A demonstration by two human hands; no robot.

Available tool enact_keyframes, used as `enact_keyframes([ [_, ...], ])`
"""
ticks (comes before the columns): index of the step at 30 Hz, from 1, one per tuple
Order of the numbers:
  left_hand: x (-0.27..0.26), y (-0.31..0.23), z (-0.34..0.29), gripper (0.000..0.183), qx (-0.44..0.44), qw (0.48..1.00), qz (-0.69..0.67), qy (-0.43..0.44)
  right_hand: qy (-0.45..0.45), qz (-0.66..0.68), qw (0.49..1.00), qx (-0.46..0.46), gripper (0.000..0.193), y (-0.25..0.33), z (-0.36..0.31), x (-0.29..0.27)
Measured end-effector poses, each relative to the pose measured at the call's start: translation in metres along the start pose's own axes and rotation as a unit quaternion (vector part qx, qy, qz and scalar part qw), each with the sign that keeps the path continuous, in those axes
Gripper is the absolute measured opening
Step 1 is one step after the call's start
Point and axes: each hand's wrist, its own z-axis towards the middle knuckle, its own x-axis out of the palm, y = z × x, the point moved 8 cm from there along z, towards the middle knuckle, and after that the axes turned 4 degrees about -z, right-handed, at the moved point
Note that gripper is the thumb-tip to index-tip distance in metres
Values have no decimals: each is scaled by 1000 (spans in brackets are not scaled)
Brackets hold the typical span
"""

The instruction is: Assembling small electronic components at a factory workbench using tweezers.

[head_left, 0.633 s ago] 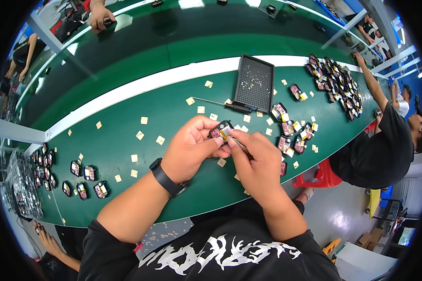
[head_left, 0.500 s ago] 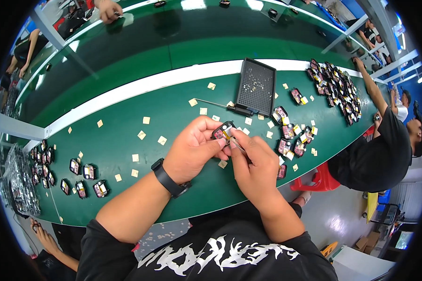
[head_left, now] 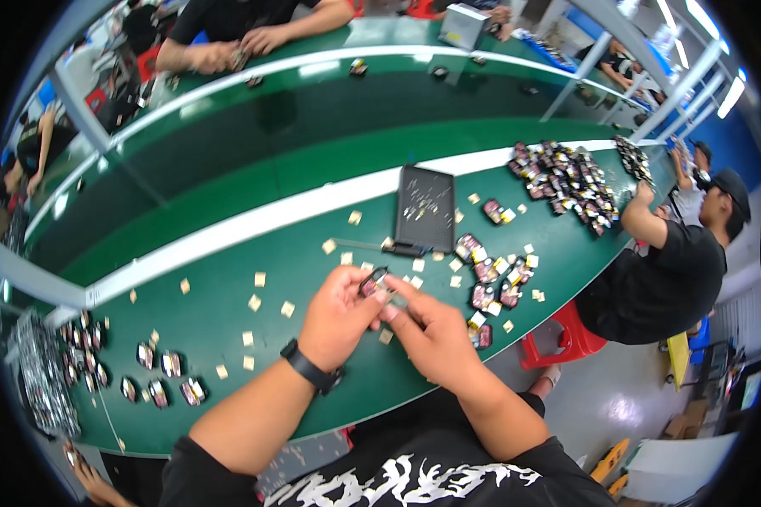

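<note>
My left hand (head_left: 338, 313), with a dark watch on its wrist, grips a small open electronic device (head_left: 375, 284) with a black rim and reddish insides. My right hand (head_left: 435, 334) meets it from the right, thumb and index finger closed at its near edge. Those fingertips are slightly blurred, and anything thin between them is hidden. Just beyond my hands lies a screwdriver (head_left: 407, 248) with a black handle and a long thin shaft. It rests by a black tray (head_left: 427, 232) that holds scattered small pale pieces.
Similar devices (head_left: 484, 270) lie right of my hands, with a large pile (head_left: 566, 182) beyond. More devices (head_left: 171, 364) and clear-wrapped packages (head_left: 44, 380) are at left. Small cream squares (head_left: 260, 279) dot the green table (head_left: 220, 317). A person (head_left: 659, 270) sits at right; another works across.
The view has shifted, bringing more of the person across into sight. My hands stay together on the device; my right fingers have closed in on its near edge. The person at right sits more upright.
</note>
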Motion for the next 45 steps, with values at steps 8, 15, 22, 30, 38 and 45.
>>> enact_keyframes([
  [8,9,-6,-8,16,18,999,42,13,9,-61,993,-102,39,29,-20,-51],
  [15,18,-4,1,17,-13,998,38,52,-5,-232,968,-92,36,8,-38,-103],
  [22,12,-1,9,19,-7,998,-16,52,9,-404,907,-113,43,-9,-55,-93],
  [30,13,-1,6,18,-11,999,-4,46,-12,-437,880,-184,45,-16,-67,-92],
  [38,0,-18,-25,14,80,966,237,-63,-21,-390,875,-286,33,-31,-60,-97],
  [45,-61,-78,-138,22,74,806,506,-298,33,-368,861,-350,49,-48,-52,-88],
])
